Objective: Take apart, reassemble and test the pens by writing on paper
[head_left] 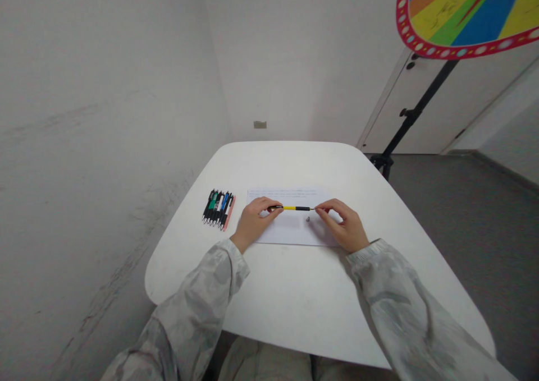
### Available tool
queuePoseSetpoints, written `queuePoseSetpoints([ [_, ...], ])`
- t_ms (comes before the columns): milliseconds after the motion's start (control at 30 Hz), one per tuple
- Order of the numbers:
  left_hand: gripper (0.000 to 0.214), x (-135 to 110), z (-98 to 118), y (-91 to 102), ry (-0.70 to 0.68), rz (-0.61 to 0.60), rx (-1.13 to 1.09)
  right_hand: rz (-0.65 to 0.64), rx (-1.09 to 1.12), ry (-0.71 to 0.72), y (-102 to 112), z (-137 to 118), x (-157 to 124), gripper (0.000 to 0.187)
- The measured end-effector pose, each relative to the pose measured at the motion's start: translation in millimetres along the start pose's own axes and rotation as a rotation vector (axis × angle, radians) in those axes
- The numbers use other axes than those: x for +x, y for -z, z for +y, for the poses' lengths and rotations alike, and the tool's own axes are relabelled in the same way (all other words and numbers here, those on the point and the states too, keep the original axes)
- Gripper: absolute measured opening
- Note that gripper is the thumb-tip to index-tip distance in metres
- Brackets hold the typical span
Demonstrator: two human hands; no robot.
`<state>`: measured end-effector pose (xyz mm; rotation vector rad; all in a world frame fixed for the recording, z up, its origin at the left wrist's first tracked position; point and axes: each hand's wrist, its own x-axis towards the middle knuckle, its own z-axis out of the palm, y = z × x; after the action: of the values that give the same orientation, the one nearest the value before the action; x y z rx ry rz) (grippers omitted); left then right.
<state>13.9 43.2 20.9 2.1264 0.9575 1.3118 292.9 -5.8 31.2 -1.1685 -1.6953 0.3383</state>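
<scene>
Pen row (218, 208) near left edge of counter (303, 291); paper (280, 232) to its right; single pen (290, 208) over paper, between hands (254, 218) (346, 228).

Left hand (256, 217), right hand (344, 225) — both pinching, facing each other, forearms (189, 313) angled inward

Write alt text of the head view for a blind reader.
The left hand holds a yellow-and-black pen, the right hand pinching its thin tip, over a printed sheet on a white table. More pens lie at left; a multicoloured wheel stands upper right.
</scene>
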Motion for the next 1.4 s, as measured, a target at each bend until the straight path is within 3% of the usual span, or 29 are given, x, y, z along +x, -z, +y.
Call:
queuePoseSetpoints([
  [267, 0.008, 1, 1, 25.9, -0.050, 0.024, 0.253, 0.146, -0.013, -0.141, 7, 12, -2, 0.021],
  [467, 0.009, 3, -1, 38.6, 0.042, 0.043, 0.456, 0.207, -0.003, -0.212, 7, 18, -4, 0.022],
  [800, 0.017, -5, 8, 21.5, 0.255, -0.065, 0.626, 0.106, -0.024, -0.106, 8, 9, -4, 0.021],
  [933, 0.022, -4, 14, 20.7, 0.266, -0.140, 0.676, 0.090, -0.033, -0.097, 9, 8, -3, 0.022],
  [1400, 0.036, -6, 15, 15.5, 0.268, -0.207, 0.692, 0.021, 0.002, -0.065, 8, 8, -4, 0.021],
])
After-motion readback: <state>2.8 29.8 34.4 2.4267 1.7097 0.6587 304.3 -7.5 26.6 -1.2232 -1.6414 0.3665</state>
